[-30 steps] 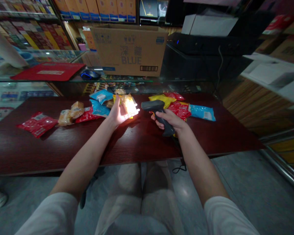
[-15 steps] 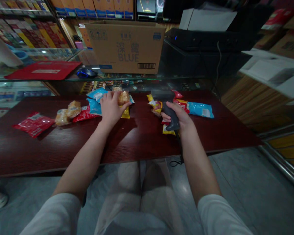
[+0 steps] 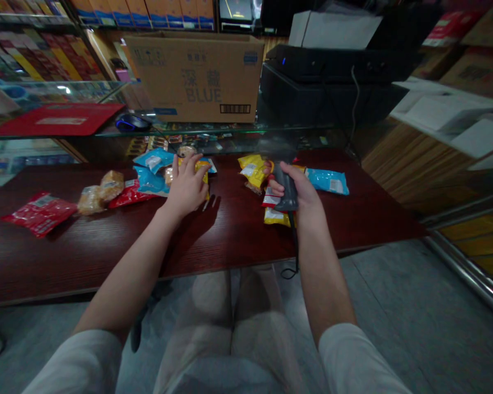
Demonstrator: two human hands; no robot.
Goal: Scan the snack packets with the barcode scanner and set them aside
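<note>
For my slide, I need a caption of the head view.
Left hand over bagged snacks on a table, right hand gripping a dark scanner.

scanner [image 3: 286, 190] in right grip [image 3: 304, 189], left grip [image 3: 187, 189] over packets [image 3: 150, 180]

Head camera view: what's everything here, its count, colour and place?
Table: one, dark red, centre
Barcode scanner: one, dark grey, right of centre
Packets: many, red, blue and yellow, across table
Wrapped buns: several, golden, table's left
Computer mouse: one, black and blue, behind table
Mat: one, red, behind table, left
Cardboard box: one, brown, behind table
Machine: one, black, right of cardboard box
Shelf cartons: several, orange and blue, top left
Trousers: one pair, grey, bottom
Left hand: one, bare, over packets
Right hand: one, bare, around barcode scanner
</note>
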